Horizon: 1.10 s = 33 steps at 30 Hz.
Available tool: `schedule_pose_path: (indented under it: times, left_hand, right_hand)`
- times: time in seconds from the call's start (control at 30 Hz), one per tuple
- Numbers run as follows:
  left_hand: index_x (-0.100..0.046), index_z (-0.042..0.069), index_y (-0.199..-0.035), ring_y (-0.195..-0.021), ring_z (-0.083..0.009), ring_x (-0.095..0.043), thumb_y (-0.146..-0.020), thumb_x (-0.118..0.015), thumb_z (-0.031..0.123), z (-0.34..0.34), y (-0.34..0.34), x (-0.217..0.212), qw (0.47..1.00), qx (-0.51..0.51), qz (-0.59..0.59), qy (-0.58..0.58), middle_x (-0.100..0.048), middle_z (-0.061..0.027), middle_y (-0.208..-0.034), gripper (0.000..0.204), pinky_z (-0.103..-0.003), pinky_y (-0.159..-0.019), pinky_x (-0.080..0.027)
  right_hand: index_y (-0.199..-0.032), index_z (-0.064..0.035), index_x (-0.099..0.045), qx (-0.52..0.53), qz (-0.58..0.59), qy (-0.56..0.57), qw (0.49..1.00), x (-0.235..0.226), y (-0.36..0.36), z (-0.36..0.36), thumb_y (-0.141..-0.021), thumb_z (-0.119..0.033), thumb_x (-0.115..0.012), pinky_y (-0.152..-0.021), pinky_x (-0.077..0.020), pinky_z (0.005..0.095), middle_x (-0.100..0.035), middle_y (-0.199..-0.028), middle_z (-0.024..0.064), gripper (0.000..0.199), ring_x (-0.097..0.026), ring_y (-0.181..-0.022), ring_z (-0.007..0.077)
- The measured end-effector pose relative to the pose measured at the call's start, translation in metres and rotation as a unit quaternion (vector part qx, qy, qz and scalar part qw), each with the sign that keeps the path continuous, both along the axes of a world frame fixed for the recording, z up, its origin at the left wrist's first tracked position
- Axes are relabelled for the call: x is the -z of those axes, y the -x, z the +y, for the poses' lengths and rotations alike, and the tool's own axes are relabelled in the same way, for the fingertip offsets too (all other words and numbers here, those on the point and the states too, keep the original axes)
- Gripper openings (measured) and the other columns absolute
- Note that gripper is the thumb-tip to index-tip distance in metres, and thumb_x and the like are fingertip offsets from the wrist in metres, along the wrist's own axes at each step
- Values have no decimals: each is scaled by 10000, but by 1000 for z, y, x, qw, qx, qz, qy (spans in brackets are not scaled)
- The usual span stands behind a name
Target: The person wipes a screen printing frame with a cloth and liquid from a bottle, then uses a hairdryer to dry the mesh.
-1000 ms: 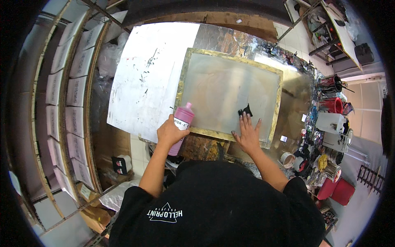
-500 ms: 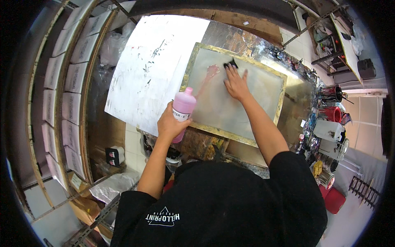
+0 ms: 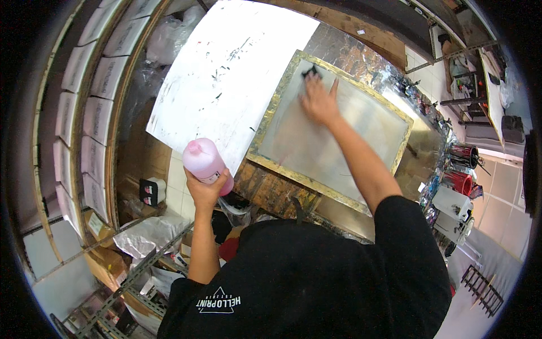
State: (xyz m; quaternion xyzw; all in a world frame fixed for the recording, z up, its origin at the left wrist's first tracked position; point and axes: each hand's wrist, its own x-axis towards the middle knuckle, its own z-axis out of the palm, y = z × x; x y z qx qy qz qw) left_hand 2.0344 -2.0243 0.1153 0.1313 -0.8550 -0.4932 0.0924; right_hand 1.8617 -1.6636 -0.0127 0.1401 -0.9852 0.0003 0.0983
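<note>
**Wiping the screen's far corner**

We are pressing our right hand (image 3: 319,101) flat on a dark rag (image 3: 310,72) at the framed screen's (image 3: 339,135) far left corner. Our left hand (image 3: 206,189) is gripping a pink bottle (image 3: 204,162), well apart, off the worktable's (image 3: 361,56) near edge.

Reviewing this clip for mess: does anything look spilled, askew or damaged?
The white board is spattered with dark ink marks, and the screen frame has worn, stained yellow edges. The pink bottle in the left hand is upright, with no visible spill.
</note>
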Motion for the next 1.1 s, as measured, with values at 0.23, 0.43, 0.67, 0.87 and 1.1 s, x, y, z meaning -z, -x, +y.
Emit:
schedule_pose_path:
  times: [0.23, 0.43, 0.67, 0.87, 1.1]
  left_hand:
    - [-425, -46, -1369, -1126, -268, -607, -675, -943, 251, -20, 17, 35, 997, -54, 48, -30, -603, -175, -1239, 915, -395, -994, -480]
    - [-465, -39, -1340, -1136, -293, -607, -694, -927, 262, -16, 24, 59, 993, -106, 57, -6, -614, -183, -1241, 850, -417, -1017, -473]
    - [-626, -29, -1192, -1075, -336, -655, -693, -919, 396, -3, 17, 75, 992, -84, 49, 76, -682, -179, -1174, 718, -448, -953, -499]
    - [-679, 3, -1158, -1102, -337, -651, -763, -867, 446, -6, -5, 91, 992, -56, 24, 113, -695, -158, -1194, 622, -457, -994, -472]
    - [-595, -19, -1285, -1168, -335, -613, -749, -892, 425, 6, -27, 102, 994, -51, 20, 94, -658, -160, -1262, 757, -444, -1025, -455]
  right_hand:
    - [-1491, 56, -360, -107, -56, 42, 992, 4, -36, -61, -968, -383, -481, -1137, -77, 769, -346, -1580, 241, 694, -349, -1468, 364]
    - [-1542, 11, -318, -190, -172, 42, 966, -16, -153, -92, -1006, -520, -347, -1171, 24, 725, -276, -1635, 172, 755, -224, -1533, 282]
    - [-1532, 20, -320, 6, -95, 35, 995, -12, -22, -30, -1039, -426, -376, -1141, -12, 756, -281, -1625, 207, 666, -253, -1519, 318]
    - [-1572, -16, -254, -139, -215, 104, 961, -10, -191, -112, -1037, -547, -312, -1188, 54, 686, -172, -1672, 149, 756, -112, -1559, 270]
    - [-1581, -16, -236, 205, -298, 165, 918, -51, -354, 52, -1012, -527, -404, -1193, 95, 647, -136, -1681, 157, 783, -91, -1565, 270]
